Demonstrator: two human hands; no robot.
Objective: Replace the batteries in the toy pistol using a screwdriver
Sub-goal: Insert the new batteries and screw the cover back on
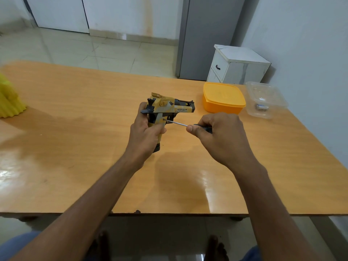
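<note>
Two containers are sitting at the right of the frame on the wooden bench (75, 147). The orange box (223, 97) is wearing its lid, so its contents are hidden. Just beside it, further right, the clear plastic tub (266, 98) is standing open and holding a few small silvery pieces that look like batteries (261, 107), though they are too small to tell for certain.

At the centre of the frame the left hand (146, 132) is gripping the toy pistol (167, 108) by its handle, barrel pointing right, above the bench. Its side is carrying a dark label that seems to read "DESERT EAGLE"; the smaller print is unreadable. The right hand (222, 134) is pinching the screwdriver (188, 125) by its black handle, the tip touching the pistol's grip.

A yellow ribbed object (10, 98) is showing at the left edge.
</note>
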